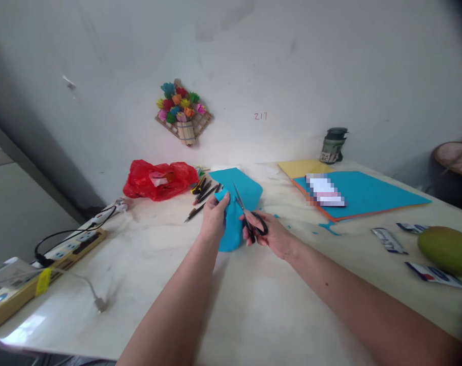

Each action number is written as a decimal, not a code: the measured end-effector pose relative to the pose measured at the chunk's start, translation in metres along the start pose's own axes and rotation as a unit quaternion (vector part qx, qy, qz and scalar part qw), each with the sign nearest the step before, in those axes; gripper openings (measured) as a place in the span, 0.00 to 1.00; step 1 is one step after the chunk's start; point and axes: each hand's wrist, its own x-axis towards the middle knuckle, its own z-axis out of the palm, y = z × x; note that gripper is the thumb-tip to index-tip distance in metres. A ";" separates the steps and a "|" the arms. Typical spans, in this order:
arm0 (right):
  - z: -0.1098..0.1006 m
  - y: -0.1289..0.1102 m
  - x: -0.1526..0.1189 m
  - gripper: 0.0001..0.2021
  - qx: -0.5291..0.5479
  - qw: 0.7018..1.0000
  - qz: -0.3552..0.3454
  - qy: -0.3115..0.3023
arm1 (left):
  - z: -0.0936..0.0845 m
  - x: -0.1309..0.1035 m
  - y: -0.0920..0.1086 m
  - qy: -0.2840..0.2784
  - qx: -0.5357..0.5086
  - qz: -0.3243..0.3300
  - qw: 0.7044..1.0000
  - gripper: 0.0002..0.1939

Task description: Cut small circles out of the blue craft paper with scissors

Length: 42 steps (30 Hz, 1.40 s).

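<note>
At centre frame, the left hand (214, 216) pinches a blue sheet (231, 235) between its fingers and the right hand (275, 236) grips scissors (246, 212); cutting appears partly done, scraps (330, 229) lying right of centre, trimming seemingly unfinished.

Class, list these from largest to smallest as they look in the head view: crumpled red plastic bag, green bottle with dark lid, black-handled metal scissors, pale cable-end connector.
1. Red bag
2. Bottle and scissors: too close to rank; the scissors look longer, the bottle bulkier
3. Connector
</note>
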 end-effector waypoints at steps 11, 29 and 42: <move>-0.014 -0.005 0.001 0.21 -0.021 0.998 -0.030 -0.054 | 0.008 -0.006 0.004 -0.051 -0.028 0.009 0.998 0.10; -0.020 -0.009 0.003 0.20 -0.046 0.997 -0.033 -0.047 | 0.014 -0.005 0.002 -0.042 -0.076 0.025 0.996 0.10; -0.022 -0.013 0.004 0.18 -0.040 0.999 0.001 -0.020 | 0.016 -0.005 0.003 -0.003 -0.103 0.005 0.995 0.12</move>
